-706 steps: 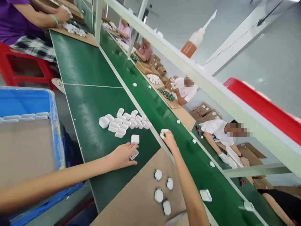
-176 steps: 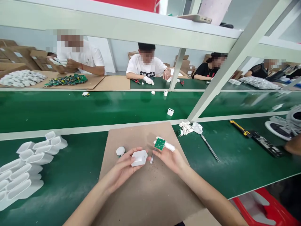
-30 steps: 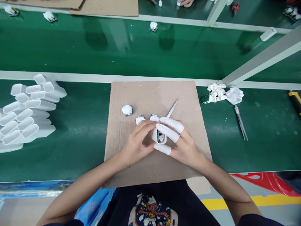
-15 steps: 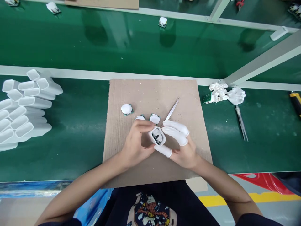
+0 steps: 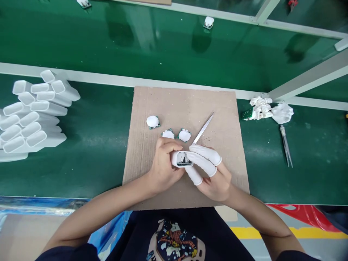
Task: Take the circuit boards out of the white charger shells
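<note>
My left hand grips a white plastic housing, its rounded oblong opening turned up toward me. Inside the opening shows a circuit board with white and dark parts. My right hand has white finger cots on thumb and two fingers. Those fingers close around the housing's right end, the fingertips at the rim of the opening. Just beyond my hands lie three small circuit boards with white tops on a cardboard sheet. Pointed tweezers rest on the cardboard, their near end by my right fingers.
Many white housings lie stacked at the left of the green bench. At the right are crumpled white finger cots, a green board and more tweezers. Another small board sits on the back shelf.
The housing has turned in my hands, so its opening now lies level across instead of slanting. My right fingers have shifted onto its right rim. The whole view has swung slightly left.
</note>
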Motion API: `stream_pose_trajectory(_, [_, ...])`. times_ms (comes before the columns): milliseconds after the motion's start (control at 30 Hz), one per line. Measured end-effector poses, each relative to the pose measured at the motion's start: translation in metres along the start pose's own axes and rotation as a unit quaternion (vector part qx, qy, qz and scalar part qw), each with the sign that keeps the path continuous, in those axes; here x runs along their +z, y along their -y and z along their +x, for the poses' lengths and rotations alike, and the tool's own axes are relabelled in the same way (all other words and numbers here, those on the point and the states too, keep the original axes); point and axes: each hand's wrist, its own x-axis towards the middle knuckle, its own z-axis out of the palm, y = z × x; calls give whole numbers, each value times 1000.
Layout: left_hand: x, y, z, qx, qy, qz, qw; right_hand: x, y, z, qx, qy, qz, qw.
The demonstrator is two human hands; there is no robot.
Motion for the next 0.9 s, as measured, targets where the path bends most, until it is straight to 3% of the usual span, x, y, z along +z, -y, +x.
stream_pose_trajectory(233, [5,1,-2,5,4,8,1000,-4,-1,7,8,46,-20,999])
stream_pose_trajectory(433, [7,-3,-1,-34,4,-17,999,-1,1,5,20,4,-18,1000])
stream_pose_trajectory(733, [8,0,-7,-12,10,7,1000,1,0,1,21,37,-27,999])
stream_pose_trajectory(900, [9,0,-7,-20,19,-11,1000,4,1,3,49,23,-15,998])
